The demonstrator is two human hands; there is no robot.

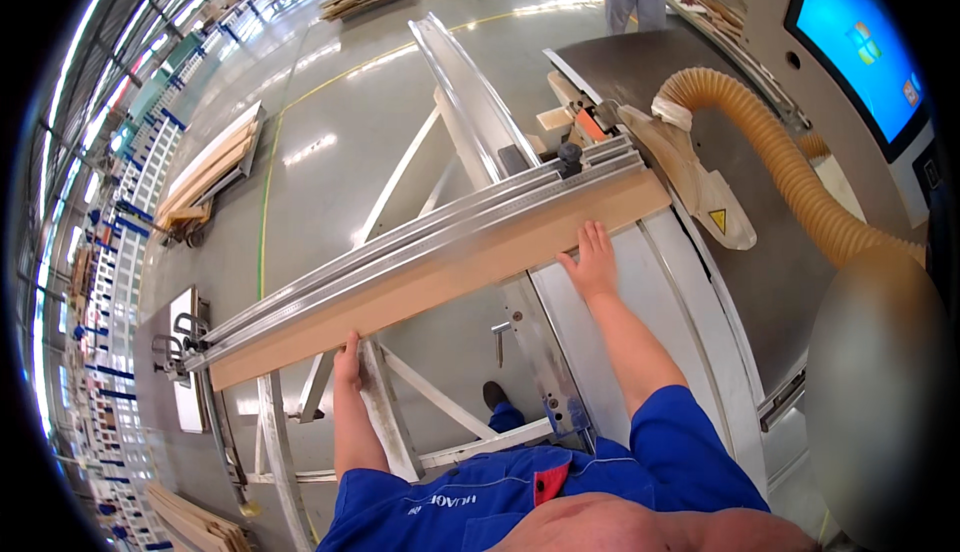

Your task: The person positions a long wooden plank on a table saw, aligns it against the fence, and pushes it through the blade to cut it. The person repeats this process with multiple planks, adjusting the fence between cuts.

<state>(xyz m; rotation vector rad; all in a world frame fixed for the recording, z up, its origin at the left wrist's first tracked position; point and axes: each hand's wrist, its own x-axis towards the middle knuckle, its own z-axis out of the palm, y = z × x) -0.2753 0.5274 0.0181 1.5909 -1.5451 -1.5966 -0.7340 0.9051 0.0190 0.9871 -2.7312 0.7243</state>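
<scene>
Lining up the long tan board [450, 277] seems to be the step in hand, for it lies along the near side of the metal rail [420, 242], its right end over the white tabletop [670, 297]. Toward the rail's right end the right hand [597, 270] lays open fingers on the board; toward its left end the left hand [347, 364] meets the near edge, its grip impossible to tell. The next move likely calls for even pressure toward the rail.

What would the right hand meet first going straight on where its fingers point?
Likely the metal rail along the far edge of the brown board under the right hand's fingers; its height is hard to judge.
</scene>
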